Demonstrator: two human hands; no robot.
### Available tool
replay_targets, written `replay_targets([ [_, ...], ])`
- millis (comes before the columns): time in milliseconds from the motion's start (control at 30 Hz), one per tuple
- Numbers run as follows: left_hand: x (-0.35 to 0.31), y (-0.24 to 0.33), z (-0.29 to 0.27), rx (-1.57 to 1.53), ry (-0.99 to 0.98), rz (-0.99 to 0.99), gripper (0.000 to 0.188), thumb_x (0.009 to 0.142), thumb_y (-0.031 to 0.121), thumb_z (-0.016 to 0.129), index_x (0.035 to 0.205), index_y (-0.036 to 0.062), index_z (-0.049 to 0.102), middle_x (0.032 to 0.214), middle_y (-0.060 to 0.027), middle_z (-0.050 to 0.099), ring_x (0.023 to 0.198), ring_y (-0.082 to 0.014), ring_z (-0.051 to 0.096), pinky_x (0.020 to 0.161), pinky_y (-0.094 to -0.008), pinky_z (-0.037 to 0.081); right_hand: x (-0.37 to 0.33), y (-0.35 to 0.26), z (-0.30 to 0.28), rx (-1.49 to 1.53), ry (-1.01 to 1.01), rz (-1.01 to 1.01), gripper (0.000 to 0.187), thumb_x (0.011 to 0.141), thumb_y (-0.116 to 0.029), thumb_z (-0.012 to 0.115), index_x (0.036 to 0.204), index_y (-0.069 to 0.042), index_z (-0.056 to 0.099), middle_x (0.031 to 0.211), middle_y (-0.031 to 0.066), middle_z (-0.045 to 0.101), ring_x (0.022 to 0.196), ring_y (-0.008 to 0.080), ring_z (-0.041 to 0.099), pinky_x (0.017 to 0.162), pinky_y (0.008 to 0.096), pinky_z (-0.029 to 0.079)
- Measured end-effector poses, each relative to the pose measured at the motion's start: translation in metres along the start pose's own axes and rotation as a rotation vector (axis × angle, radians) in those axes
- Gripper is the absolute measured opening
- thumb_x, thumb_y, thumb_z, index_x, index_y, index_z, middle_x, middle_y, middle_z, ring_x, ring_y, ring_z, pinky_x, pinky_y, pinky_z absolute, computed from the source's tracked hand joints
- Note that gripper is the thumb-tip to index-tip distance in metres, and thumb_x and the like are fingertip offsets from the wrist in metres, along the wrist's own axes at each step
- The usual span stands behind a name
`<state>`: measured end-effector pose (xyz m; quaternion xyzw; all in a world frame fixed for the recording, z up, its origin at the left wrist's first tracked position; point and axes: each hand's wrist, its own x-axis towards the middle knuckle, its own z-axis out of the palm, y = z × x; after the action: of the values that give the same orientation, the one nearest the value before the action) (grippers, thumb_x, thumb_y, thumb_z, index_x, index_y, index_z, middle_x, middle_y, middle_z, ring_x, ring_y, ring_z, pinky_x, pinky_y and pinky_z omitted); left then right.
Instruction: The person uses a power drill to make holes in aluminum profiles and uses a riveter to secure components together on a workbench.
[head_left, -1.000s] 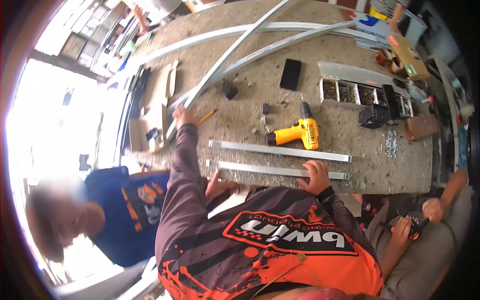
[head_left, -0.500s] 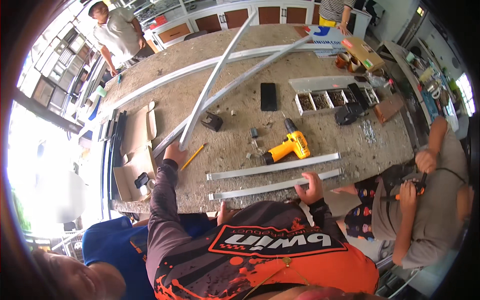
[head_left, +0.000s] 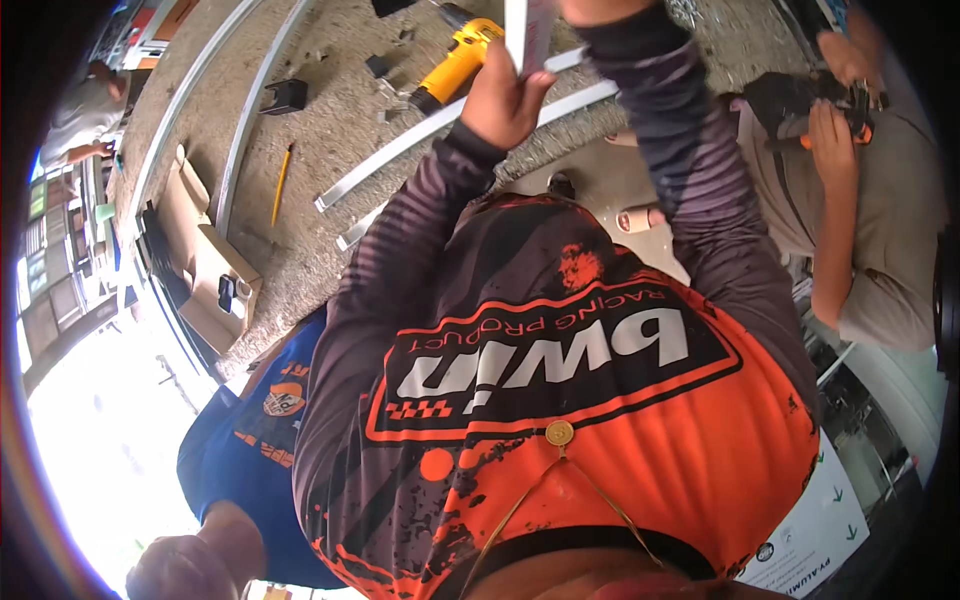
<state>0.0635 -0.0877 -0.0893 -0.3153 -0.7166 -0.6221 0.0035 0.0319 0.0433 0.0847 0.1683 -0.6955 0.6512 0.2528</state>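
My left hand is closed around a silver metal bar, with the thumb along its right side. The bar rises out of view at the top edge. My right hand is reaching far forward at the top edge; its fingers are cut off, so its hold cannot be made out. Just left of the bar, a yellow and black cordless drill lies on its side. Two short silver bars lie below the hands, the farther one partly covered by my left hand and the nearer one by my left forearm.
A yellow pencil, a black bracket and two long bars lie on the worktable. An opened cardboard box sits at its left edge. Close at right, a co-worker's hands hold an orange and black tool; a person in blue is at my left.
The view has turned and dropped toward my torso. My left hand has come from the table's left side to the middle with a bar; my right hand has left the short bar and reached forward.
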Motion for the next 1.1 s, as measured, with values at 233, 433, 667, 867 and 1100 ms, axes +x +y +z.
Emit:
replay_targets([
  [233,0.015,-0.058,0.09,0.549,-0.304,0.141,0.059,0.089,0.037,0.073,0.132,0.0011,0.053,0.119,-0.0232,0.06,0.115,-0.0426,0.056,0.1,-0.0479,0.046,-0.025,0.012,-0.157,0.153,0.079,-0.004,0.061,0.099,-0.062,0.049,0.098,-0.002,0.057,0.072,0.0071,0.055,0.056,0.0139,0.053,0.053,0.0276,0.045],
  [433,0.024,-0.08,0.15,0.666,-0.3,-0.013,0.061,0.085,0.042,0.076,0.129,0.0044,0.058,0.121,-0.0238,0.061,0.113,-0.0415,0.06,0.096,-0.0475,0.051,-0.043,0.058,-0.187,0.957,0.123,0.159,0.059,0.097,-0.06,0.055,0.095,-0.001,0.058,0.072,0.0075,0.057,0.057,0.014,0.053,0.053,0.0277,0.044],
  [667,0.033,-0.097,0.174,0.494,-0.231,0.026,0.046,0.084,0.029,0.077,0.122,0.0084,0.061,0.116,-0.0187,0.064,0.108,-0.0392,0.063,0.093,-0.0472,0.052,-0.037,0.049,-0.197,0.205,-0.025,-0.136,0.051,0.102,-0.056,0.051,0.097,-0.006,0.055,0.07,-0.0006,0.054,0.055,0.0065,0.051,0.049,0.023,0.043],
  [867,0.03,-0.083,0.183,0.47,-0.065,-0.125,0.034,0.085,0.025,0.078,0.106,0.0029,0.063,0.098,-0.0173,0.065,0.089,-0.0375,0.065,0.078,-0.0433,0.054,-0.032,0.047,-0.19,0.242,-0.075,-0.227,0.05,0.103,-0.057,0.047,0.095,-0.008,0.055,0.068,-0.0021,0.053,0.055,0.0058,0.05,0.05,0.0226,0.043],
  [1100,0.036,-0.079,0.187,0.504,-0.068,-0.002,0.032,0.078,0.023,0.082,0.094,0.0036,0.062,0.089,-0.0152,0.064,0.08,-0.034,0.066,0.071,-0.0421,0.054,-0.036,0.048,-0.201,0.181,-0.129,-0.198,0.05,0.102,-0.058,0.049,0.098,-0.008,0.055,0.068,-0.0023,0.052,0.057,0.0062,0.05,0.052,0.0233,0.043],
])
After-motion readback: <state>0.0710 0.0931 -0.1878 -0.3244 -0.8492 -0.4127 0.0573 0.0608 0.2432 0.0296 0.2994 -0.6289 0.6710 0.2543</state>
